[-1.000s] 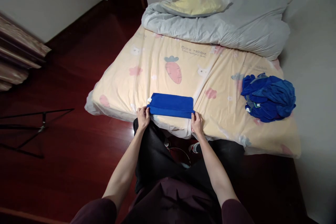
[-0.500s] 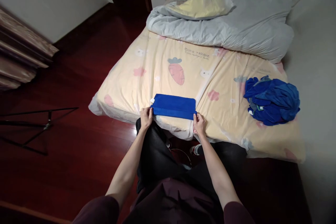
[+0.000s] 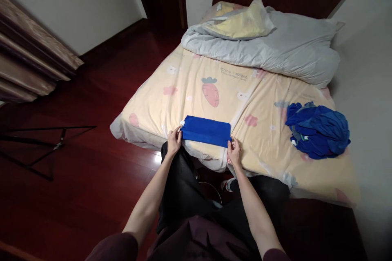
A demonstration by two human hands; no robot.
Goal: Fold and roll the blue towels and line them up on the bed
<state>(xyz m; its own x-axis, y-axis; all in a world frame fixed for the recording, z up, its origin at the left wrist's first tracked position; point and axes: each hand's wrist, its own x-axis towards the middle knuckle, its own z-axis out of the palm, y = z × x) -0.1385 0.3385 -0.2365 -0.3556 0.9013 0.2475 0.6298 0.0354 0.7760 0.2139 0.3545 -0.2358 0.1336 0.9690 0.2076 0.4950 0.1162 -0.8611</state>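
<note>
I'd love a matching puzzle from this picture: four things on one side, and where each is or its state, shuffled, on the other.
1. Left hand
2. Right hand
3. Blue heap
4. Grey bedding

A. At the far end of the bed
B. Crumpled
C. At the flat blue cloth's end without the white tag
D. At that cloth's tagged end

Pairs: 1-D, 2-C, 3-B, 4-A
</note>
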